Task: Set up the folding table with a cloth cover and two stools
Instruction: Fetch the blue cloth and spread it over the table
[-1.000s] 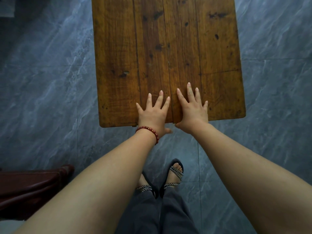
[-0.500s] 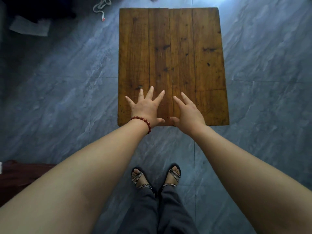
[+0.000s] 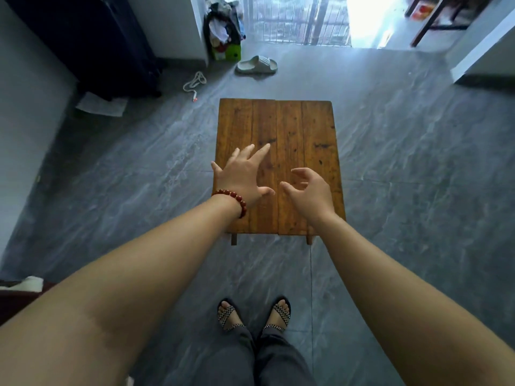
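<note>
A low wooden folding table (image 3: 295, 126) of brown planks stands on the grey tiled floor in front of me, its two near legs showing under the front edge. My left hand (image 3: 242, 174), with a red bead bracelet on the wrist, hovers above the table's near left part, fingers spread and empty. My right hand (image 3: 309, 190) hangs above the near right part, fingers loosely curled and apart, holding nothing. No cloth and no stools are in view.
A grey slipper (image 3: 256, 65) and a white cord (image 3: 195, 83) lie on the floor beyond the table. A bag of clutter (image 3: 224, 32) leans by the white wall at the back. Dark furniture (image 3: 97, 40) stands far left, a dark red seat (image 3: 16, 299) near left.
Both hands have lifted off the tabletop and their fingers have loosened. My view has risen and pulled back, so the whole table and the room beyond now show.
</note>
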Tool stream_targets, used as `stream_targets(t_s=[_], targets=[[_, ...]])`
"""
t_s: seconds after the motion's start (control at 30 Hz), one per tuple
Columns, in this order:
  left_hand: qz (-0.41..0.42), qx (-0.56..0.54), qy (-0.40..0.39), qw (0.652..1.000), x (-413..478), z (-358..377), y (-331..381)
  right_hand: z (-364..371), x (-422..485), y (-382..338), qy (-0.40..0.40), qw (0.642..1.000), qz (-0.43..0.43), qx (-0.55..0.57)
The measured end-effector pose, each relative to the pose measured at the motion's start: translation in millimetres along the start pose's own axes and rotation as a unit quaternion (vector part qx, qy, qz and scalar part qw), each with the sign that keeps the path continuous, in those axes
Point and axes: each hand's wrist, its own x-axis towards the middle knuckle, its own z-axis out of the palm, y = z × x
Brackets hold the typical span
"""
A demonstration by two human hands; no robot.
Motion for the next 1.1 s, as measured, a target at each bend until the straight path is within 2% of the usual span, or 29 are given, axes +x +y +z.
stream_targets(t_s=[0.1,0.27,0.53,0.73,0.9,1.1], targets=[[-0.003,-0.038,0.031,0.999,-18,-40,8,-27,-12,-28,-0.03,0.997,-0.008,0.074],[0.026,-0.149,0.082,0.985,-43,-98,10,-61,-41,-72,-0.028,0.992,-0.073,0.101],[0.042,-0.251,0.09,0.963,-90,-148,38,-92,-82,-112,-0.013,0.977,-0.142,0.161],[0.04,-0.328,0.088,0.94,-101,-167,39,-88,-89,-142,0.008,0.972,-0.173,0.158],[0.038,-0.372,0.095,0.922,-103,-196,19,-69,-91,-174,0.033,0.972,-0.157,0.169],[0.087,-0.365,0.121,0.919,-111,-237,10,-61,-103,-214,0.066,0.96,-0.157,0.224]])
